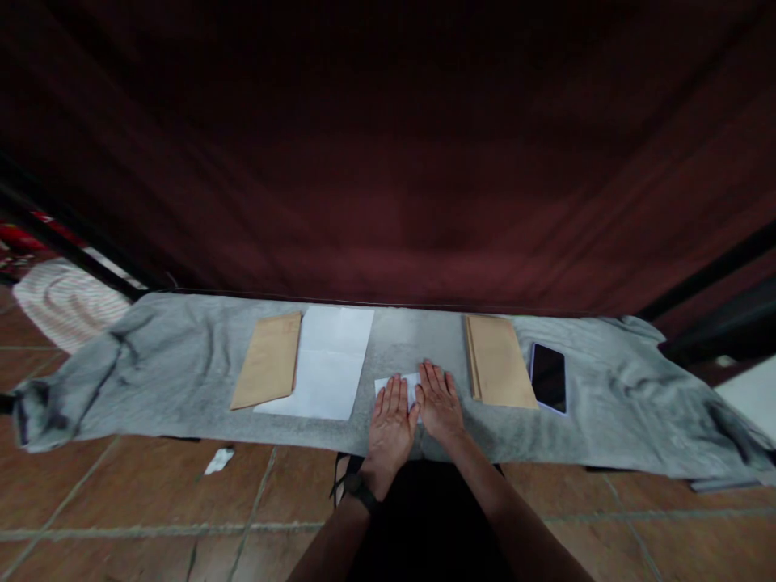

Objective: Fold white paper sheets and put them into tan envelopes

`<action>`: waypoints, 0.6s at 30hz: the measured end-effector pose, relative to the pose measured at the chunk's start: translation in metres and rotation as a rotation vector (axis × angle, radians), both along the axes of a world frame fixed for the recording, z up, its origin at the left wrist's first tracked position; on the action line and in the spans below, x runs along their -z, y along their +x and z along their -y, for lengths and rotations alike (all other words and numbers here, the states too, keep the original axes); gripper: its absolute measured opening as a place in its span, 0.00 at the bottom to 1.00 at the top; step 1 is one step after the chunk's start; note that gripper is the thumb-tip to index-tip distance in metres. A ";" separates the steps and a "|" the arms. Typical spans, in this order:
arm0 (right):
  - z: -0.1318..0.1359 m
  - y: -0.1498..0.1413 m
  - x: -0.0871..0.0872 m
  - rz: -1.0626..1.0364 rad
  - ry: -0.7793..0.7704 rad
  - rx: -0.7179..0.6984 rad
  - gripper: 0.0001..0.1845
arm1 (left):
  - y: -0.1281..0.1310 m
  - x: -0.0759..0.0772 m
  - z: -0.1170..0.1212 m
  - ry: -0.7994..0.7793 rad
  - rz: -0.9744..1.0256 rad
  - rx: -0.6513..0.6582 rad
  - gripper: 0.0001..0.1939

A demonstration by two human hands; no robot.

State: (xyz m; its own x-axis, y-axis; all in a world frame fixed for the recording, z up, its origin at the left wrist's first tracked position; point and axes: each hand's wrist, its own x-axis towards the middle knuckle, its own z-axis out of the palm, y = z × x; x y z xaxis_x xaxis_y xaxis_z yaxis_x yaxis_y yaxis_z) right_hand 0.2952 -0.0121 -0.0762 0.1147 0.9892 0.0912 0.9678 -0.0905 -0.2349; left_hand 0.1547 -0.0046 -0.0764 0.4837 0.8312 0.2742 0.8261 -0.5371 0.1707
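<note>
A small folded sheet of white paper lies on the grey cloth in front of me, mostly covered by my palms. My left hand rests flat on its left part, fingers stretched out. On its right part lies my right hand, also flat with the fingers extended. The two thumbs come close together over the paper. To the left are larger white sheets, partly under a brown envelope. A stack of brown envelopes sits to the right of my right hand.
Grey cloth covers the long narrow surface. A phone with a dark screen lies right of the envelope stack. A dark red curtain hangs behind. On the tiled floor is a crumpled white scrap; striped fabric is at left.
</note>
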 end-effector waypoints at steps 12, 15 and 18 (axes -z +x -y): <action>0.012 0.009 0.003 0.081 0.137 0.115 0.30 | -0.030 0.008 -0.005 0.026 -0.043 -0.078 0.33; 0.017 0.005 -0.003 0.072 0.125 0.054 0.31 | -0.027 0.004 -0.003 -0.001 -0.064 -0.089 0.33; 0.024 -0.002 -0.006 0.063 0.056 -0.096 0.30 | -0.024 -0.001 -0.002 -0.018 -0.081 -0.087 0.34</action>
State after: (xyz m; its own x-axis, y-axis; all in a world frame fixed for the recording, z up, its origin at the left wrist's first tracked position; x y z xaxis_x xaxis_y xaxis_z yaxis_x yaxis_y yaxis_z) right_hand 0.2927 -0.0356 -0.0700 0.0122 0.9885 0.1506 0.9844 0.0146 -0.1755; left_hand 0.1304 -0.0029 -0.0754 0.4297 0.8752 0.2221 0.8808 -0.4604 0.1102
